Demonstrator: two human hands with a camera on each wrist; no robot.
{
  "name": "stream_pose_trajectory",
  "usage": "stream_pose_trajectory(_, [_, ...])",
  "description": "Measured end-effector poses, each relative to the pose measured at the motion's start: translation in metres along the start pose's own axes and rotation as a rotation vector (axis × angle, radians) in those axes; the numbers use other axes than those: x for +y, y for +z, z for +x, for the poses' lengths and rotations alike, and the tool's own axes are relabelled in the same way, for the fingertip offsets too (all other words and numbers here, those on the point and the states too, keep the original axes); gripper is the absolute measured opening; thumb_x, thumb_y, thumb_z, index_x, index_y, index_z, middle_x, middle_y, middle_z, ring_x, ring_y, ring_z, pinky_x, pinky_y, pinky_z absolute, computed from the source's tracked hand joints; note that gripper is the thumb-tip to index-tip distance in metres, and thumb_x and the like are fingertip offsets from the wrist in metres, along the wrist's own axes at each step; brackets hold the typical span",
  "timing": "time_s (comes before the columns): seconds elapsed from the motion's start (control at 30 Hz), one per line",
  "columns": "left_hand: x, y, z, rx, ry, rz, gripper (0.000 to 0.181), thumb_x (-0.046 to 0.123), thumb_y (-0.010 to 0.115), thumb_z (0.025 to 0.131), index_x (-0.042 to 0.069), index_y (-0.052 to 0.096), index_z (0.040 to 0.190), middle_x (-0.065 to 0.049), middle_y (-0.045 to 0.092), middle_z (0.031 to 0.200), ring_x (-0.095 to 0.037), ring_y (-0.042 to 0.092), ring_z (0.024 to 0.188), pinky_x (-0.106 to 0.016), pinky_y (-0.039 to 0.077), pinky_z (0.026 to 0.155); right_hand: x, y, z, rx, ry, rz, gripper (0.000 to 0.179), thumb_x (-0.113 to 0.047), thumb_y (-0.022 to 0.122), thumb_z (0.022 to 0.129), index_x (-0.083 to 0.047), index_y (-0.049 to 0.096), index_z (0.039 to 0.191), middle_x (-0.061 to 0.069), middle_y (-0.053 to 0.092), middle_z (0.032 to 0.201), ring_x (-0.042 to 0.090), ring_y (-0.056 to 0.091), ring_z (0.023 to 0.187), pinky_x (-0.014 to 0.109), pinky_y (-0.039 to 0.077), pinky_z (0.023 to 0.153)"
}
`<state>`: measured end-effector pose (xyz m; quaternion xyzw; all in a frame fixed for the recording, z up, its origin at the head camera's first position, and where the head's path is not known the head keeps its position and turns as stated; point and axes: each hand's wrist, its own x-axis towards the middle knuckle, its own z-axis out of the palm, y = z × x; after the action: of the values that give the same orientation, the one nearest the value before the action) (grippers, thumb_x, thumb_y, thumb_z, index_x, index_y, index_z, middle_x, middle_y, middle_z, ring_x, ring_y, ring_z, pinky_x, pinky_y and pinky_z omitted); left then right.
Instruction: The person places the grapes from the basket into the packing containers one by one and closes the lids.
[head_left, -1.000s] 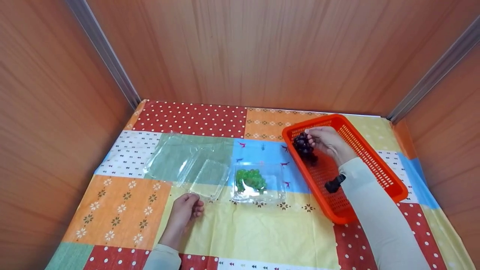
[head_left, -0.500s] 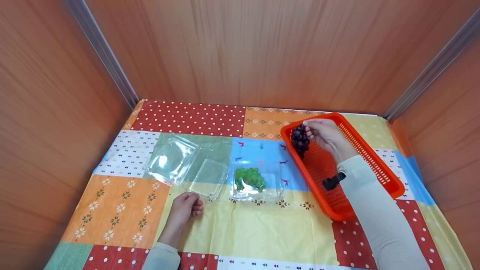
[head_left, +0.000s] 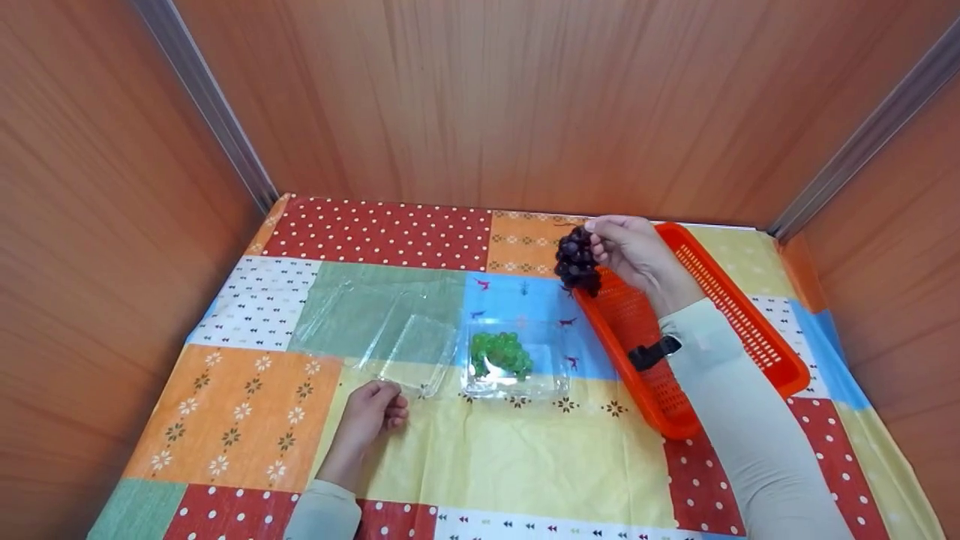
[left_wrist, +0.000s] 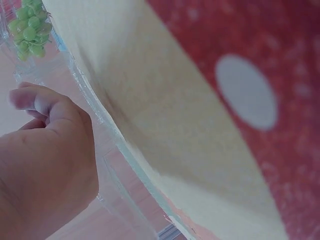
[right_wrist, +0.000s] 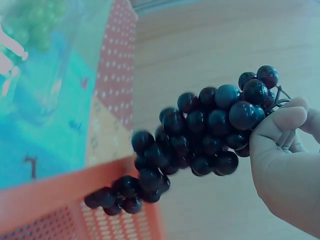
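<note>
My right hand pinches the stem of a bunch of dark grapes, which hangs over the left rim of an orange-red plastic basket. In the right wrist view the dark grapes dangle full length from between thumb and fingers. My left hand, fingers loosely curled and holding nothing, is at the front edge of an empty clear plastic clamshell box that lies unfolded. To its right, a bunch of green grapes sits inside another clear plastic box.
A patchwork-patterned cloth covers the table. Wood-grain panels close in the back and both sides. The basket stands at a slant on the right, beneath my right forearm.
My right hand has lifted the dark grapes up out of the basket and moved them left, past its rim. The left hand has stayed nearly still by the unfolded box.
</note>
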<state>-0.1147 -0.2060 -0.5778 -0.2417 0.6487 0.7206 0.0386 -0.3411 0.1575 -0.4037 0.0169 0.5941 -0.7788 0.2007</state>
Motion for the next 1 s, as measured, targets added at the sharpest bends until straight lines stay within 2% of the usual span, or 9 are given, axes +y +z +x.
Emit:
stream_pose_trajectory(0.2, [-0.001, -0.002, 0.0, -0.005, -0.016, 0.032, 0.022, 0.013, 0.048, 0.104, -0.007, 0.057, 0.105, -0.009, 0.063, 0.08, -0.016, 0.061, 0.066, -0.025, 0.054, 0.061, -0.005, 0.023, -0.001, -0.043, 0.004, 0.012, 0.039, -0.021, 0.081, 0.085, 0.003, 0.068, 0.113, 0.008, 0.061, 0.083, 0.016, 0.057, 0.066, 0.019, 0.054, 0.063])
stream_pose_trajectory(0.27, [-0.002, -0.002, 0.001, -0.012, -0.005, 0.017, 0.021, 0.012, 0.049, 0.104, -0.007, 0.057, 0.103, -0.008, 0.063, 0.078, -0.015, 0.061, 0.064, -0.025, 0.054, 0.06, -0.005, 0.031, -0.001, -0.066, 0.003, 0.027, 0.043, -0.022, 0.084, 0.082, 0.003, 0.068, 0.112, 0.009, 0.061, 0.082, 0.016, 0.057, 0.066, 0.019, 0.055, 0.063])
stream_pose_trajectory(0.53, [-0.002, -0.003, 0.003, -0.009, 0.03, 0.003, 0.018, 0.008, 0.049, 0.102, -0.007, 0.058, 0.097, -0.009, 0.063, 0.075, -0.014, 0.06, 0.062, -0.024, 0.053, 0.057, 0.006, 0.068, 0.014, -0.173, 0.0, 0.067, 0.015, -0.012, 0.073, 0.091, 0.001, 0.073, 0.097, 0.008, 0.062, 0.076, 0.016, 0.057, 0.062, 0.02, 0.054, 0.061])
stream_pose_trajectory(0.8, [-0.004, -0.006, 0.002, -0.006, 0.036, 0.014, 0.02, 0.007, 0.048, 0.102, -0.01, 0.058, 0.099, -0.009, 0.063, 0.075, -0.015, 0.062, 0.062, -0.025, 0.053, 0.057, 0.03, 0.118, 0.031, -0.238, 0.01, -0.003, 0.01, -0.01, 0.072, 0.092, -0.001, 0.071, 0.089, 0.007, 0.059, 0.071, 0.015, 0.054, 0.058, 0.02, 0.053, 0.058])
stream_pose_trajectory(1.0, [-0.004, -0.007, 0.002, -0.013, 0.031, 0.025, 0.021, 0.009, 0.049, 0.103, -0.009, 0.059, 0.1, -0.01, 0.064, 0.077, -0.016, 0.062, 0.064, -0.025, 0.054, 0.058, 0.045, 0.149, 0.041, -0.241, -0.021, -0.091, 0.012, -0.013, 0.07, 0.094, -0.001, 0.07, 0.093, 0.008, 0.06, 0.076, 0.017, 0.056, 0.062, 0.021, 0.055, 0.063])
